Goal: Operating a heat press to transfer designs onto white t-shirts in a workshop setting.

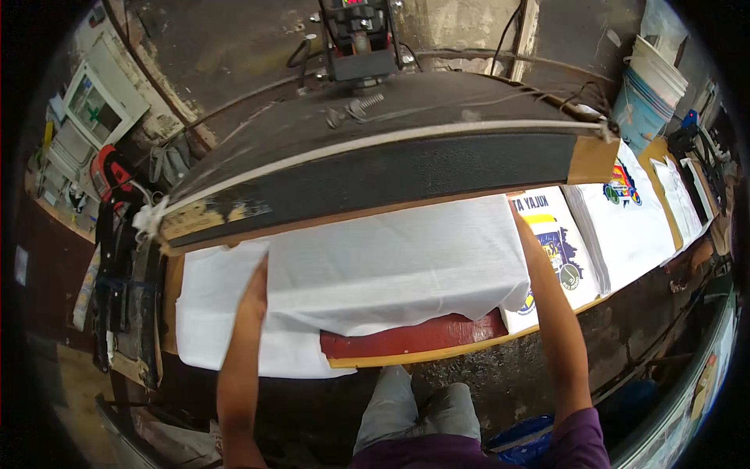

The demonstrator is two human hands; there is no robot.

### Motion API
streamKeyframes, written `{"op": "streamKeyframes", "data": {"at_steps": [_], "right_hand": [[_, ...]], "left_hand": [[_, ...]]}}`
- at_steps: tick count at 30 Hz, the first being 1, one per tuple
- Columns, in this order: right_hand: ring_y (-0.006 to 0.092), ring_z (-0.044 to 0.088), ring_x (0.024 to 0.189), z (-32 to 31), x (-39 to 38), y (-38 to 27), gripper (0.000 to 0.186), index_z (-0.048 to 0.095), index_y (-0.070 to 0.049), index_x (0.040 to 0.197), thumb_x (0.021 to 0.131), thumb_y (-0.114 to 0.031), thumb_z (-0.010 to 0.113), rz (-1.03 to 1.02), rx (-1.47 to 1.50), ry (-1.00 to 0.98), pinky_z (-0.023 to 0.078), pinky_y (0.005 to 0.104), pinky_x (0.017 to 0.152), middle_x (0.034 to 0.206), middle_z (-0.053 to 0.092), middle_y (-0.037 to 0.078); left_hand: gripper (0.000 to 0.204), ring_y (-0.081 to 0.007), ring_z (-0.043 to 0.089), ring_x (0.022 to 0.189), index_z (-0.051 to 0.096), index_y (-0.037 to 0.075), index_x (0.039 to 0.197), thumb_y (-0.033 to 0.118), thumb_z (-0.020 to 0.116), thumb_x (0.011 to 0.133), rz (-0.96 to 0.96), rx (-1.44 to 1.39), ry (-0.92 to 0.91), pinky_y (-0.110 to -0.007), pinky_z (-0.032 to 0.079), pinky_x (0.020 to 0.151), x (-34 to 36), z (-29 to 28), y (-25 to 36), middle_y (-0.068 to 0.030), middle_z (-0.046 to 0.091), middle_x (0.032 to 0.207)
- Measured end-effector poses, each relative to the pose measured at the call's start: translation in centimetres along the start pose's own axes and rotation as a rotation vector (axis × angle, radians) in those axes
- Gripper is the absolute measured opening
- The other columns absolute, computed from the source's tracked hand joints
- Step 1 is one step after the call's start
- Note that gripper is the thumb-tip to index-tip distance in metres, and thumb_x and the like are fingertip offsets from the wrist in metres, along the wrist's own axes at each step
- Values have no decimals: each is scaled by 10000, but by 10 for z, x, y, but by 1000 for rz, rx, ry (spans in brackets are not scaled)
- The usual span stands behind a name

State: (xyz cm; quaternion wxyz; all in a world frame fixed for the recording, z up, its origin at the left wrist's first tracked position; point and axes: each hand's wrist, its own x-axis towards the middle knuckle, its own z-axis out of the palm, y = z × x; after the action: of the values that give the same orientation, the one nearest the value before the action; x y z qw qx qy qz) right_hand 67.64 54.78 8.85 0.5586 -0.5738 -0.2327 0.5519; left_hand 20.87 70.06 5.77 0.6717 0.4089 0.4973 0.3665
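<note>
A plain white cloth (391, 258) spreads between my two hands beneath a long black padded bar. Its near edge droops in loose folds over a dark red board (414, 336). My left hand (256, 288) grips the cloth's left side, with the fingers mostly hidden behind the fabric. At the far right corner my right hand (522, 219) holds the other side, its fingertips hidden by the cloth and the bar (391, 173). More white fabric (211, 305) lies flat to the left, partly under my left forearm.
Printed white cloths (574, 242) lie to the right, beside a thick white stack (625, 211) with a colourful print. Behind the bar stands a dark machine head (363, 62). White and blue buckets (648, 94) are at the far right, a red-and-black tool (113, 172) at the left.
</note>
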Motion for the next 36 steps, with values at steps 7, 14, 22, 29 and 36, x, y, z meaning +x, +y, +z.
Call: {"op": "streamKeyframes", "data": {"at_steps": [7, 14, 22, 29, 36], "right_hand": [[220, 677, 876, -47, -82, 10, 719, 237, -52, 1496, 859, 120, 523, -312, 232, 62, 576, 319, 746, 1114, 638, 209], [156, 635, 816, -65, -67, 40, 562, 441, 11, 1382, 863, -107, 619, -229, -384, 243, 534, 281, 660, 929, 652, 106], [182, 657, 792, -54, -51, 33, 391, 573, 66, 1231, 891, -128, 567, -265, -399, 266, 540, 279, 678, 982, 672, 140], [165, 629, 743, -42, -36, 9, 362, 579, 54, 1207, 903, -141, 562, -179, -315, 344, 537, 280, 652, 891, 652, 104], [176, 612, 718, -62, 13, -6, 230, 599, -22, 1103, 907, -135, 564, -155, -207, 334, 521, 318, 647, 845, 629, 82]], "left_hand": [[319, -244, 592, 1101, 538, 21, 1206, 217, 568, 956, 61, -395, -120, -408, 493, 952, -82, -46, -2, -114, 612, 1181], [201, -195, 621, 928, 612, 32, 1085, 154, 571, 931, 4, -190, -16, -344, 509, 868, -37, -45, -38, -86, 643, 1042], [642, -254, 491, 1262, 387, 56, 1419, 530, 358, 986, -112, -275, -233, -376, 345, 1075, 19, 20, -17, -147, 534, 1346], [576, -95, 577, 938, 464, 113, 1397, -25, 635, 865, 355, -361, -243, -202, 486, 819, 44, -22, 9, -5, 578, 1083], [651, -177, 504, 1080, 459, 77, 1406, -45, 652, 796, 421, 423, -328, -270, 485, 785, 28, -50, 60, -59, 498, 1209]]}}
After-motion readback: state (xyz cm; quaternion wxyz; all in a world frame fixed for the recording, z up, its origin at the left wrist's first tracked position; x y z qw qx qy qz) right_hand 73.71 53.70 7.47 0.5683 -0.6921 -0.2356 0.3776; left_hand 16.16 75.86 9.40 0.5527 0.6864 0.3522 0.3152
